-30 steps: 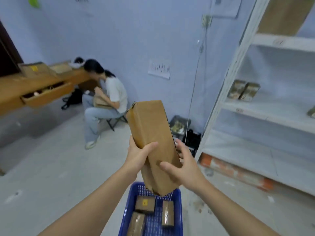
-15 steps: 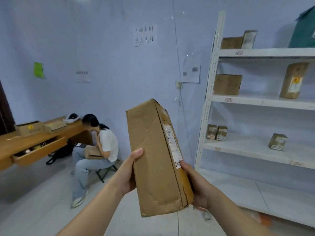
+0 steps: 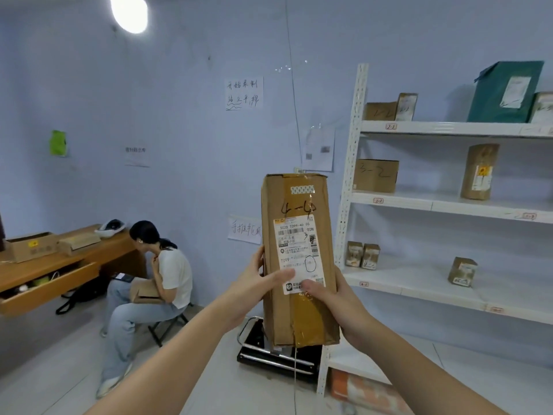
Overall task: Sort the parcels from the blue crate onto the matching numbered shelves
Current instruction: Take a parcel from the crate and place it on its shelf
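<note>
Right now both hands hold one tall brown cardboard parcel (image 3: 297,262) up in front of the face — the left hand (image 3: 254,284) grips its left edge, and the right hand (image 3: 335,298) wraps its right side with the thumb on the white label. "4-4" is written on it in black pen. It has not gone on a shelf yet. The blue crate is out of view, so how many parcels are left I cannot tell. Farther off, the white metal shelf rack (image 3: 419,202) already holds some boxes — so part of the sorting looks done. I think this parcel goes on the shelf row with the 4 tags.
</note>
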A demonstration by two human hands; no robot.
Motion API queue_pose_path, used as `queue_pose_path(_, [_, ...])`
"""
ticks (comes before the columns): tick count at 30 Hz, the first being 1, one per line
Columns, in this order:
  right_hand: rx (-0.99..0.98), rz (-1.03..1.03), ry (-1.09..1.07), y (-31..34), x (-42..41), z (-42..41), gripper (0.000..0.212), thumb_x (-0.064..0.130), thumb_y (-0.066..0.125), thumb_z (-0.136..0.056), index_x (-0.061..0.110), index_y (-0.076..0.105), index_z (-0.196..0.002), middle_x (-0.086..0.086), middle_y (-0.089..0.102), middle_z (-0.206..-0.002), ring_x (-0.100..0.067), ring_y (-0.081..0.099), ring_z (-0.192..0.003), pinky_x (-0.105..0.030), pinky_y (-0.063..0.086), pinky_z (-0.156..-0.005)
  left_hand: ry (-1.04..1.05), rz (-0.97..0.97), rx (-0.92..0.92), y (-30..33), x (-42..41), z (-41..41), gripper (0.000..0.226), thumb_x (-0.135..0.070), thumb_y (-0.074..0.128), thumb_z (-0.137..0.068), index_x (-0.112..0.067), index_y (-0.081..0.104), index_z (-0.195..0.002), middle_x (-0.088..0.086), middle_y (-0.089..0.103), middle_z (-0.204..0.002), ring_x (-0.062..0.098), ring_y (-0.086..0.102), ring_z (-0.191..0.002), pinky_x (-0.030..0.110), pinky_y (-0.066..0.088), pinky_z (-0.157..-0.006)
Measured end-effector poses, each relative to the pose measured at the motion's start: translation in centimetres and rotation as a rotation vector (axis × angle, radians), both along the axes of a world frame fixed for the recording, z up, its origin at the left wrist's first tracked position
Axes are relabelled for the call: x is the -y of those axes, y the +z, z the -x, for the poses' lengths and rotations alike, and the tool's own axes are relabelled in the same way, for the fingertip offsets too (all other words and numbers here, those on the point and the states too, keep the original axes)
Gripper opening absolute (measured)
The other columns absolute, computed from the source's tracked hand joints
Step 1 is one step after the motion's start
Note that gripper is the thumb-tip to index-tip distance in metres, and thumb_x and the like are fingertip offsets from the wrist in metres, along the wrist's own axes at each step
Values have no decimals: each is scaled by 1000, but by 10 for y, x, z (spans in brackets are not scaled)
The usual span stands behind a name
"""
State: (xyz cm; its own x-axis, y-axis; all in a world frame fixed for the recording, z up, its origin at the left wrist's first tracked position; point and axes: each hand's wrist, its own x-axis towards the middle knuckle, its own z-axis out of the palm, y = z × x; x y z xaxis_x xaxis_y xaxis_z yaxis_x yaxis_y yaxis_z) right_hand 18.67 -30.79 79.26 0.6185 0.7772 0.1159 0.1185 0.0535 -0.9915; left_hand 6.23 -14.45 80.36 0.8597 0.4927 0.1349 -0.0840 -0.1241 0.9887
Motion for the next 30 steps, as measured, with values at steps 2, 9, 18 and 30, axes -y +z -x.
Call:
queue_pose_path(2, [69, 0, 22, 6, 8, -6, 98, 69, 88, -57, 52, 39, -140, 20, 65, -131, -9, 66, -118, -44, 55, -104, 40, -32, 32, 5, 6, -8, 114, -50, 96, -57, -40, 32, -151, -16, 58, -135, 14, 62, -124, 38, 57, -101])
queue_pose_path(9, [173, 10, 66, 27, 39, -32, 95, 70, 87, -58, 59, 36, -138, 29, 66, -123, -3, 67, -114, -31, 59, -92, 3, -26, 118, 14, 30, -26, 92, -30, 89, -69, -33, 42, -147, -7, 63, -136, 17, 68, -117, 31, 63, -82])
queue_pose_path(18, [340, 167, 32, 39, 112, -67, 90, 54, 79, -80, 61, 17, -145, 47, 55, -124, 13, 58, -119, -17, 54, -93, -81, -176, 157, 16, 83, -85, 87, -21, 90, -77, -32, 43, -150, -14, 66, -133, -1, 68, -112, 19, 59, -79])
queue_pose_path(30, [433, 395, -416, 18, 338, -146, 82, 62, 83, -74, 49, 44, -145, 39, 65, -122, 5, 61, -120, -32, 50, -110, -474, -221, 159, -8, 272, -238, 93, -25, 92, -76, -42, 39, -151, -25, 67, -131, -4, 61, -121, 26, 58, -96])
